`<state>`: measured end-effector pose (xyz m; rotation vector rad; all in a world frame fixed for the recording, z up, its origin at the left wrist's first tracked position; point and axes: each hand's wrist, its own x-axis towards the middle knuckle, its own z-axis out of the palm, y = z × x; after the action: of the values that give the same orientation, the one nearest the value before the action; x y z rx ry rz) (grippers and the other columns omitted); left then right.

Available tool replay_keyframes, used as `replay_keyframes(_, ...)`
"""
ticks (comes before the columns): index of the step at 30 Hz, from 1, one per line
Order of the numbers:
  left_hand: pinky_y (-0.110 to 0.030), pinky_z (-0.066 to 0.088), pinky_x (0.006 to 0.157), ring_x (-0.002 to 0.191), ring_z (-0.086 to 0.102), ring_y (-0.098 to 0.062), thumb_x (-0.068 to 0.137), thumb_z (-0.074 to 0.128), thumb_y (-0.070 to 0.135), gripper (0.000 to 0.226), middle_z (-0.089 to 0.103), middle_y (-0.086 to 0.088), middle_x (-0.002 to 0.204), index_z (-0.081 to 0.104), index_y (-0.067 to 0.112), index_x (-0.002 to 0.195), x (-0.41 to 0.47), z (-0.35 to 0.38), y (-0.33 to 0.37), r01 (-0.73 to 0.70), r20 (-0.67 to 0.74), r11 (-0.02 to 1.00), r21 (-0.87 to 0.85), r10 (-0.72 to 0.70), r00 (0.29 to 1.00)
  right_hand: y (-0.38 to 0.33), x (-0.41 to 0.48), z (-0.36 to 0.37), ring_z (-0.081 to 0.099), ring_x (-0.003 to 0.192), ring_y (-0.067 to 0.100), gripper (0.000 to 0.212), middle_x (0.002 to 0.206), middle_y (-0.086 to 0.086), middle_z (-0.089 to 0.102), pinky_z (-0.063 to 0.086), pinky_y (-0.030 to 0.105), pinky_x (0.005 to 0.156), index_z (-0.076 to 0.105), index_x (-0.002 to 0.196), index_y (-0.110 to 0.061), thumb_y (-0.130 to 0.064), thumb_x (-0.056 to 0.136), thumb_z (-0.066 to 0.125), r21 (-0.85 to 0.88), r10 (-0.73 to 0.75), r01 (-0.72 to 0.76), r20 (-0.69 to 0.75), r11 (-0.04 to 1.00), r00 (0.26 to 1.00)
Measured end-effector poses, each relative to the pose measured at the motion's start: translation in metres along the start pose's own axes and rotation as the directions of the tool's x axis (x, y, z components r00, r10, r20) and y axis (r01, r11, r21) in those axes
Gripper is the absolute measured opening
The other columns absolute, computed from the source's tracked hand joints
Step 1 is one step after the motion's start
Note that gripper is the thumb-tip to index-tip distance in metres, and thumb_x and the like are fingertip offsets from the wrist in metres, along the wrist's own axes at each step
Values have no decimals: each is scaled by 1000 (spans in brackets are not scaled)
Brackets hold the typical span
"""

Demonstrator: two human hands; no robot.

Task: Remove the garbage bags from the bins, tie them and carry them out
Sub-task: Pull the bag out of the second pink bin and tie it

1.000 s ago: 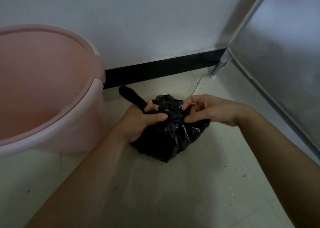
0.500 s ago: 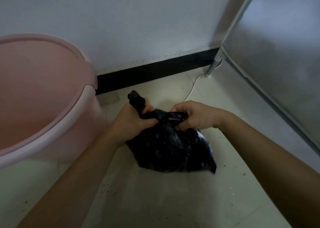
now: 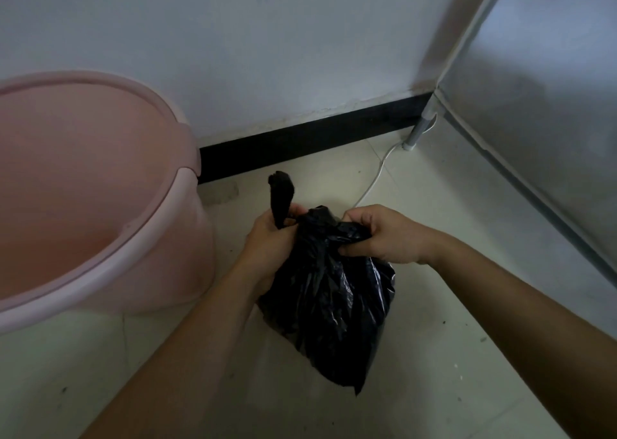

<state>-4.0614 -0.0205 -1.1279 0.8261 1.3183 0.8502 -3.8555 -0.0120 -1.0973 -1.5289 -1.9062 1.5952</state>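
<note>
— Black plastic, shiny and creased: that is the garbage bag (image 3: 330,291). It lies between the two hands, with its bulk below both sets of fingers.

— How do the fingers hold it?

— The left hand (image 3: 268,241) is curled in a fist round one twisted tail of the bag's neck, and the tail's end sticks up above the left fingers (image 3: 295,211). The right hand (image 3: 384,235) grips the other bunch of the neck, with the right fingers (image 3: 362,220) over the top and the thumb beneath. A lump of plastic sits between the two fists, touching both.

— Is that lump a finished knot?

— I cannot tell. It is black on black there, and the folds run together.

— Does the bag rest on the floor?

— Its pointed lower corner lies nearer the camera than the fingers, over the pale tiled floor (image 3: 434,355). Whether it touches is unclear. The bag also hides the left palm.

— And around the hands?

— Left of the left fingers, near but apart, stands a pink bin (image 3: 192,205), cut off by the frame's edge, its inner wall dim. Beyond the fingers a white cable (image 3: 374,180) runs to a metal leg (image 3: 419,128) by the black skirting (image 3: 300,141). Right of the right fingers a grey panel (image 3: 534,121) leaves the frame. Both forearms are cut off at the bottom.
</note>
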Motion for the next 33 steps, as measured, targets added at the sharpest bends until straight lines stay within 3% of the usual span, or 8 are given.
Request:
replay_keyframes(2,-28,56,68,77,67,-21,89,59,-6,22,69,-7,82,68,14,92,-4,-2,6,97,158,975,-202,-65,985,2,0,-3,61,66,8,13,71,-5,63,48,24,68,63,85,-10,-4,84,75,-5,6,-7,-30,1000,1000)
replay_keyframes(5,-31,57,82,94,70,-25,91,50,-8,30,73,-13,102,72,8,106,-4,-6,6,190,315,930,-316,-86,945,3,-1,-8,59,64,6,13,69,-5,62,47,25,68,63,85,-9,-4,84,75,-16,6,-7,-64,1000,998)
replay_keyframes(11,-29,57,82,101,72,-20,91,58,5,32,75,-10,112,72,15,119,-5,4,11,131,154,865,-484,-63,986,-4,-6,-4,67,71,9,21,75,-5,70,51,20,67,64,84,-16,3,84,74,71,-6,2,57,997,998)
replay_keyframes(16,-37,53,99,114,67,-18,83,78,13,33,72,-3,121,74,24,113,-4,5,4,-87,20,961,-264,96,995,-8,-9,-4,72,84,19,17,88,5,75,57,28,80,67,90,-11,0,83,77,85,-18,7,125,996,992)
replay_keyframes(20,-34,56,91,103,71,-20,82,71,-6,31,73,-5,108,70,19,101,-3,-1,3,-190,-8,959,-208,193,981,-6,-12,-16,71,100,21,26,107,9,75,55,33,95,70,108,-6,-25,91,71,123,68,-91,180,988,981)
replay_keyframes(23,-24,56,79,88,71,-9,80,73,-8,29,73,7,90,67,18,91,-4,-2,4,-235,-53,962,-136,229,972,-3,-11,-20,69,101,18,40,109,1,73,55,38,96,70,112,-20,-52,90,64,45,120,-123,67,991,990)
replay_keyframes(27,-29,56,77,83,69,-14,78,77,-1,25,71,3,81,69,21,72,-3,-2,5,-263,-61,962,-68,259,964,-1,-6,-20,68,94,13,20,109,-2,68,56,45,94,64,118,-29,-33,100,56,43,37,-27,-241,999,970)
replay_keyframes(33,-38,57,87,90,71,-24,78,79,-2,21,74,-6,90,72,17,74,-6,-5,17,-361,29,931,-53,363,931,-11,-4,-14,69,100,27,38,112,8,69,58,35,89,62,132,-22,-21,95,66,131,-146,159,-107,979,983)
